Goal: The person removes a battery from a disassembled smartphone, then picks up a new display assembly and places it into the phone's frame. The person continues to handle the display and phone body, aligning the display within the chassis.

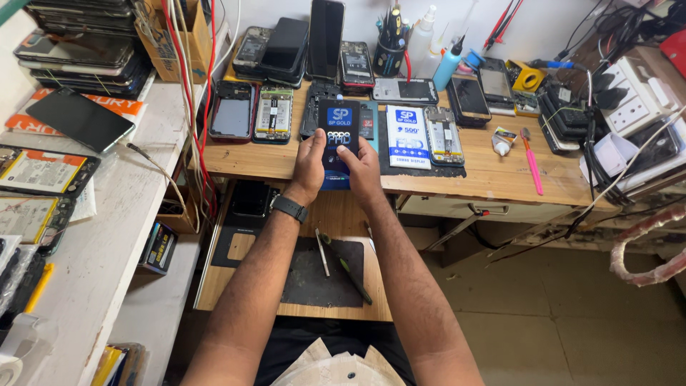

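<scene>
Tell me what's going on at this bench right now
A person seated at a wooden workbench holds a dark phone display panel upright in both hands, left hand on its left edge, right hand at its lower right. The left wrist wears a black watch. Behind the panel lie several opened phones and a blue-and-white display box. On the pull-out shelf below, thin hand tools rest on a dark mat. A pink-handled tool lies to the right.

We hold the flat dark phone-screen package (339,136) over the wooden worktop (493,175); opened phones (274,113) lie left of it, a pink-handled tool (532,164) right.
</scene>
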